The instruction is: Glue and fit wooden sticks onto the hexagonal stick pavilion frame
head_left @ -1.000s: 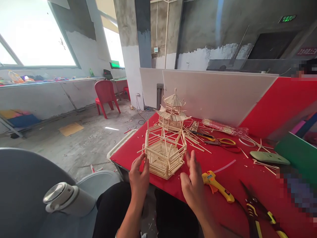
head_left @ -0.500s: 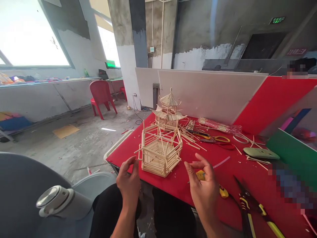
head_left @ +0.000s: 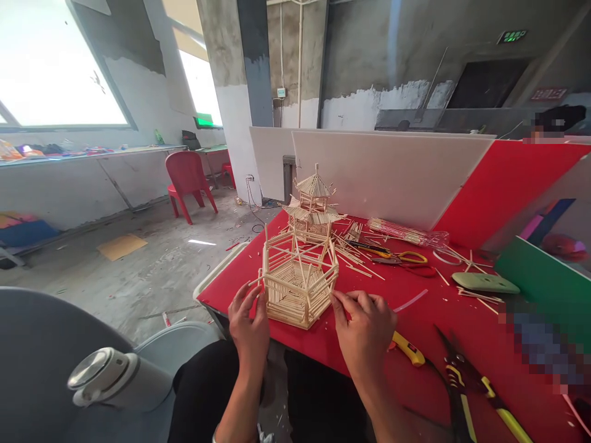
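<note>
A six-sided model frame of thin wooden sticks (head_left: 287, 312) stands at the table's near edge, with a slatted floor and open railings. My left hand (head_left: 249, 326) is closed at its left side, fingertips on the small stick piece that juts out there. On the opposite side, my right hand (head_left: 364, 329) pinches the frame's right corner between thumb and fingers. What lies exactly between the fingertips is partly hidden. Directly behind the frame rises a tiered stick pagoda (head_left: 314, 187) with a pointed roof.
Loose sticks (head_left: 364, 271), scissors (head_left: 413, 258) and a bagged stick bundle (head_left: 406, 232) lie on the red table (head_left: 415, 307). Nearer right are a yellow glue gun (head_left: 409, 349), pruning shears (head_left: 457, 363) and a green case (head_left: 484, 283). A flask (head_left: 124, 378) stands left. Another person's head shows far right.
Both hands have moved inward to the stick frame. The right hand came left from above the table and closed at the frame's corner; the left shifted slightly right and up.
</note>
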